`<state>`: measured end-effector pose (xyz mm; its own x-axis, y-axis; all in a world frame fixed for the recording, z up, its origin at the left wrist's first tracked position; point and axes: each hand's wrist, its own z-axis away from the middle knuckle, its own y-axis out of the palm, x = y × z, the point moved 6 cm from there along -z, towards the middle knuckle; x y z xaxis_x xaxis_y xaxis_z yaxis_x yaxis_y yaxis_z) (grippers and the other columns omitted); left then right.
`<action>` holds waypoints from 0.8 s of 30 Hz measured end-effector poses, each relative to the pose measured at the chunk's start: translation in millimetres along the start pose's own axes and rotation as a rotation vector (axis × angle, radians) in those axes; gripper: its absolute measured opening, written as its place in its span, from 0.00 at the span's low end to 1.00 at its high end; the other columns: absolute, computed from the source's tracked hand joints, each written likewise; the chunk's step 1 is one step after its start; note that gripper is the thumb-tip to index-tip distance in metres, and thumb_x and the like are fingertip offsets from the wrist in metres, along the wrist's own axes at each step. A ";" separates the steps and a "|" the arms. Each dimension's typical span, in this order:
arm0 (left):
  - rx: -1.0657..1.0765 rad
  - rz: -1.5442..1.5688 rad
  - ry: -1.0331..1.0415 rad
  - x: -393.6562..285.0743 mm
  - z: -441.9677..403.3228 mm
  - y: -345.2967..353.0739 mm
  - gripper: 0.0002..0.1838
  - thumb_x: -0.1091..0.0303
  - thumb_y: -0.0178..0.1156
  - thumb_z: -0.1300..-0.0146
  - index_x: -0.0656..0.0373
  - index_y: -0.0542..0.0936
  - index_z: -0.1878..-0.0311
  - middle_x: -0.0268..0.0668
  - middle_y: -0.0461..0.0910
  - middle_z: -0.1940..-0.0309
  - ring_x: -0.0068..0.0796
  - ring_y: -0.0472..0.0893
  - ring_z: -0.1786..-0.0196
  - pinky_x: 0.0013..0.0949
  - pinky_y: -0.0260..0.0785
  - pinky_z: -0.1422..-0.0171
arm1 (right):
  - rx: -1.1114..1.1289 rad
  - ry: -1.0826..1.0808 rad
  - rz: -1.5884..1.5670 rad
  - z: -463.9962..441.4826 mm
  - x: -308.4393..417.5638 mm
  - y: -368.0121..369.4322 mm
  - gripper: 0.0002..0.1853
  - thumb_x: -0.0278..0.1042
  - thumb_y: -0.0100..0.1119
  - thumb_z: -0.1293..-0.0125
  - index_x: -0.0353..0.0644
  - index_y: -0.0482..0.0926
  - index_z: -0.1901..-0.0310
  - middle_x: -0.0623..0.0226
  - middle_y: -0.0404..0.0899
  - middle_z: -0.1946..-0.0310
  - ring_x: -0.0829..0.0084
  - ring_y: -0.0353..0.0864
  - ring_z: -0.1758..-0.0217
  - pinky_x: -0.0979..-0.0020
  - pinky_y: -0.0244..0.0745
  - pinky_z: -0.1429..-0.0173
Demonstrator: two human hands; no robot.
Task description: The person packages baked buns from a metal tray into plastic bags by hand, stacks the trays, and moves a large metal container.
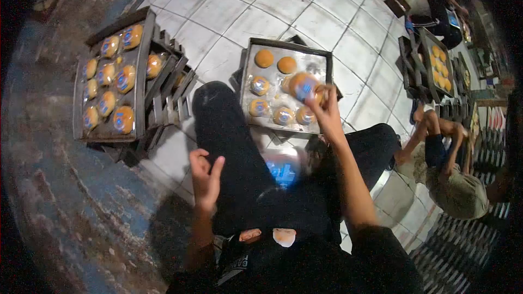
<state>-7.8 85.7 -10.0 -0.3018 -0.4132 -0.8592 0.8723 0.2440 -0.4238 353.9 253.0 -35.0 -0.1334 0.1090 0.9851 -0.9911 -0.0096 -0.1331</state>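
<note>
In the head view, most buns (260, 85) visible in the middle tray (243, 87) are seen in printed wrapping, while two bare buns (264, 58) are left at its far side; in the upper tray of the left stack (143, 76), all those visible appear wrapped. A blurred wrapped bun (303, 85) is held over the middle tray, clamped in the fingers of the right hand (328, 114). The left hand (205, 182) is held empty near the knee, fingers apart and slightly curled, with blue-printed plastic (283, 174) noted between the legs.
</note>
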 end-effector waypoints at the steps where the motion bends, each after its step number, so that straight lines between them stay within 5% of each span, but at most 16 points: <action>1: 0.017 0.001 0.005 0.4 -1.9 -0.4 0.22 0.68 0.73 0.30 0.55 0.70 0.43 0.22 0.57 0.73 0.16 0.58 0.69 0.26 0.53 0.64 | -0.158 -0.077 -0.005 -28.2 -29.9 -15.5 0.21 0.36 0.67 0.24 0.38 0.68 0.39 0.60 0.78 0.50 0.75 0.79 0.55 0.75 0.77 0.51; 3: 0.043 0.002 0.013 3.1 -4.2 -2.0 0.22 0.68 0.71 0.29 0.58 0.69 0.41 0.22 0.56 0.72 0.17 0.60 0.70 0.27 0.58 0.62 | -0.201 0.152 -0.144 -63.9 -68.7 -30.5 0.25 0.43 0.67 0.23 0.38 0.68 0.36 0.57 0.78 0.47 0.70 0.80 0.48 0.68 0.79 0.45; 4: 0.042 0.072 0.034 6.2 -5.1 -0.8 0.22 0.67 0.72 0.29 0.56 0.69 0.43 0.21 0.55 0.74 0.16 0.58 0.70 0.27 0.52 0.64 | -0.157 0.239 -0.124 -79.4 -103.2 -39.7 0.29 0.47 0.66 0.23 0.39 0.67 0.32 0.51 0.78 0.40 0.62 0.81 0.40 0.56 0.80 0.36; 5: 0.043 0.066 0.033 4.7 -6.7 -0.4 0.22 0.67 0.72 0.29 0.56 0.69 0.43 0.21 0.55 0.74 0.16 0.58 0.70 0.27 0.52 0.64 | -0.141 0.070 0.391 -106.5 -166.6 -62.9 0.37 0.55 0.64 0.24 0.43 0.64 0.24 0.41 0.74 0.30 0.49 0.81 0.33 0.49 0.78 0.30; 6: 0.048 0.056 0.026 2.7 -6.3 -1.4 0.22 0.67 0.72 0.30 0.56 0.69 0.43 0.21 0.55 0.74 0.16 0.58 0.70 0.27 0.52 0.64 | 0.026 0.154 0.912 -101.2 -166.7 -57.5 0.39 0.60 0.64 0.25 0.44 0.65 0.23 0.38 0.71 0.27 0.43 0.80 0.31 0.50 0.77 0.28; 9: 0.048 0.021 0.012 3.1 -3.8 -6.8 0.22 0.68 0.72 0.30 0.56 0.69 0.43 0.22 0.55 0.74 0.16 0.58 0.70 0.27 0.52 0.64 | 0.029 0.208 1.123 -70.7 -136.9 -43.6 0.44 0.71 0.64 0.31 0.44 0.73 0.26 0.38 0.70 0.25 0.35 0.78 0.30 0.51 0.78 0.29; 13: 0.003 0.030 -0.022 3.5 2.1 -6.1 0.21 0.69 0.71 0.29 0.58 0.69 0.42 0.22 0.56 0.73 0.16 0.58 0.70 0.27 0.54 0.63 | 0.886 0.165 0.916 17.6 -49.5 46.4 0.54 0.75 0.73 0.41 0.48 0.67 0.22 0.40 0.75 0.31 0.41 0.74 0.26 0.46 0.76 0.28; 19: 0.045 0.065 0.088 -5.6 7.4 -9.3 0.21 0.71 0.69 0.28 0.59 0.70 0.38 0.23 0.57 0.70 0.17 0.59 0.67 0.26 0.56 0.60 | 0.746 -0.422 1.187 103.2 -38.6 82.5 0.58 0.57 0.85 0.48 0.51 0.62 0.19 0.40 0.83 0.40 0.41 0.79 0.31 0.47 0.78 0.33; 21: 0.052 0.080 0.085 -14.1 12.9 -8.0 0.21 0.71 0.69 0.27 0.60 0.70 0.37 0.24 0.58 0.70 0.17 0.60 0.66 0.26 0.57 0.59 | 0.939 0.172 1.044 85.3 -51.8 67.1 0.62 0.48 0.88 0.53 0.53 0.58 0.18 0.41 0.85 0.43 0.41 0.85 0.38 0.46 0.80 0.37; 22: 0.047 0.119 0.122 -21.7 15.8 -6.2 0.23 0.71 0.69 0.28 0.59 0.70 0.36 0.26 0.64 0.68 0.16 0.64 0.66 0.24 0.60 0.58 | 0.891 0.052 0.987 77.5 -48.6 61.5 0.60 0.46 0.87 0.51 0.54 0.58 0.19 0.43 0.87 0.48 0.42 0.88 0.46 0.47 0.82 0.41; 24: 0.048 0.169 0.174 -40.8 22.6 3.8 0.25 0.72 0.70 0.28 0.59 0.69 0.34 0.27 0.70 0.66 0.15 0.68 0.66 0.23 0.63 0.58 | 0.825 0.009 0.958 59.5 -62.5 42.4 0.43 0.41 0.85 0.46 0.47 0.73 0.30 0.48 0.89 0.54 0.45 0.89 0.47 0.49 0.83 0.44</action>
<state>16.5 83.6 29.9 -0.2087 -0.2117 -0.9548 0.9318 0.2535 -0.2598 320.0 186.7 -95.7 -0.8009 -0.2775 0.5307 -0.2068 -0.7035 -0.6799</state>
